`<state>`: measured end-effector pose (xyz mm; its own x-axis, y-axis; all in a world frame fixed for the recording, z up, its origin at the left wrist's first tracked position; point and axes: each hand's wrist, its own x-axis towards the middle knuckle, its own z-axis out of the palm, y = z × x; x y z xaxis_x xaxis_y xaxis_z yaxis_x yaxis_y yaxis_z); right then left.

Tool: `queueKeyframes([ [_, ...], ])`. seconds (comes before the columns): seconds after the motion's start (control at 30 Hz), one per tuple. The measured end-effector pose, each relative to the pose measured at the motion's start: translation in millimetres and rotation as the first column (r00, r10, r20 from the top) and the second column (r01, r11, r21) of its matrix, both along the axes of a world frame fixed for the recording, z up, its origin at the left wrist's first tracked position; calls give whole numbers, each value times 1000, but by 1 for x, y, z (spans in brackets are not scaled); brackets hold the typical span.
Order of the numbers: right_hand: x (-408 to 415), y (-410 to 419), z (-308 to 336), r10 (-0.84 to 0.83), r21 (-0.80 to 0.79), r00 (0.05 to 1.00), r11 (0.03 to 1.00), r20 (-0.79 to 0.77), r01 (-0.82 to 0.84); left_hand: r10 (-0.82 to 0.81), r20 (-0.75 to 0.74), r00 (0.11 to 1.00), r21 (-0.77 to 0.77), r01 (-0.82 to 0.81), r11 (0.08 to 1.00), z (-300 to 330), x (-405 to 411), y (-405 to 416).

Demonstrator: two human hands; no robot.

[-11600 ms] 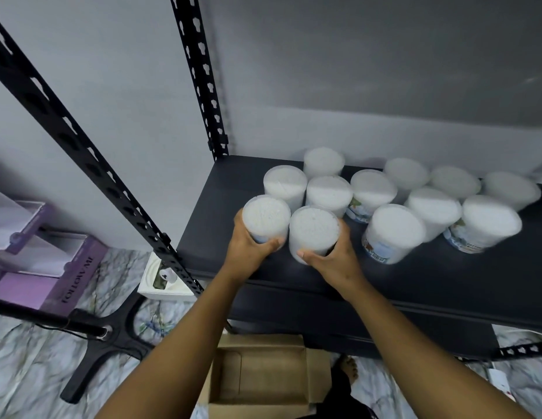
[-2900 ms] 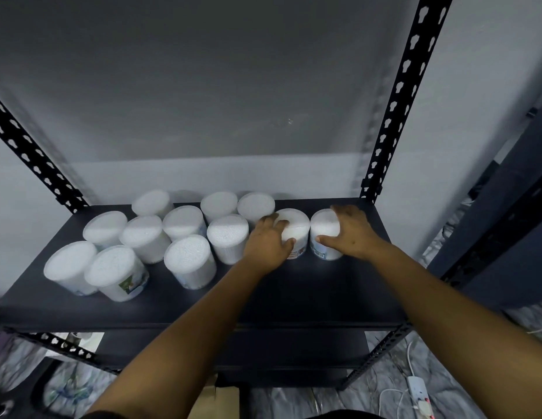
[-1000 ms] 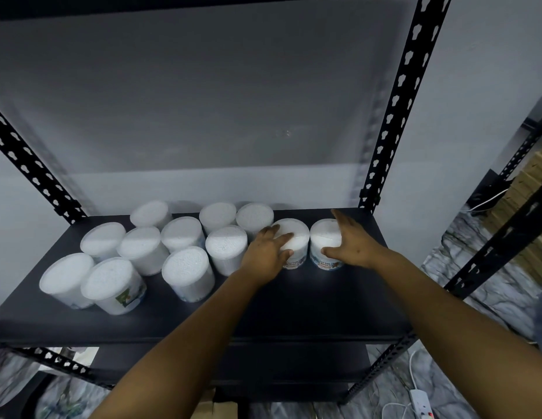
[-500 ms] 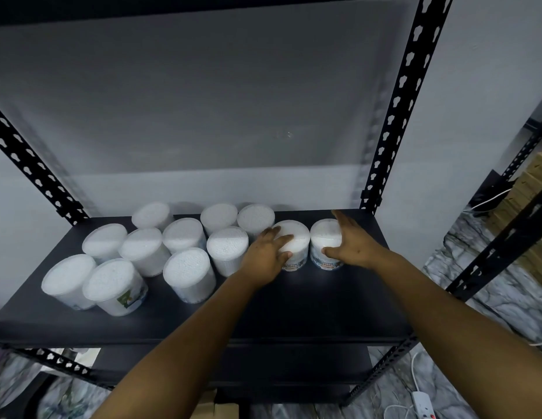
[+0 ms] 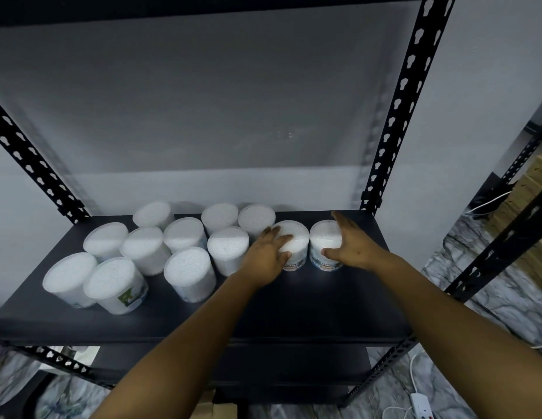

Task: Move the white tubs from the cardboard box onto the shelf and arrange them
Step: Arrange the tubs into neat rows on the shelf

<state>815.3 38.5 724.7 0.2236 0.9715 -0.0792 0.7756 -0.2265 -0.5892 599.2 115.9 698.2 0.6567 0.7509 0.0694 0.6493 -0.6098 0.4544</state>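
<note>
Twelve white tubs [image 5: 189, 278] on the black shelf [image 5: 294, 306] — round, textured tops. Left hand [image 5: 265, 257] grips one labelled tub [image 5: 294, 246], right hand [image 5: 353, 246] cups its neighbour [image 5: 324, 243], far right. Grey wall [image 5: 203, 116] behind, marble floor [image 5: 475, 285] below.

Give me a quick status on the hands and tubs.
Left hand grips one tub; right hand grips the next tub. Both upright on the shelf. Nothing in the way.

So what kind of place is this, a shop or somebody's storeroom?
Probably a storeroom or stockroom. A black slotted-metal shelf holds many identical white tubs, more racking stands at the right, and stacked cardboard boxes sit beyond it.
</note>
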Motion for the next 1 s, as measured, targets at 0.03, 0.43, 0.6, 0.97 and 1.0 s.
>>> queueKeyframes([
  [0.03, 0, 0, 0, 1, 0, 1000, 1000, 4, -1, 2, -1, 1000, 5, -2, 1000, 0, 0, 0],
  [0.43, -38, 28, 13, 75, 49, 983, 995, 169, -84, 113, 35, 993, 95, -116, 989, 10, -35, 4],
  [0.6, -71, 60, 21, 119, -11, 980, 993, 161, -119, 226, -15, 974, 170, -220, 961, 15, -66, 14],
  [0.97, -114, 112, 25, 209, -177, 967, 967, 147, -182, 289, -140, 947, 133, -271, 953, 10, -96, 30],
  [1.0, -115, 115, 24, 213, -197, 965, 964, 156, -181, 280, -145, 949, 125, -263, 957, 10, -97, 32],
])
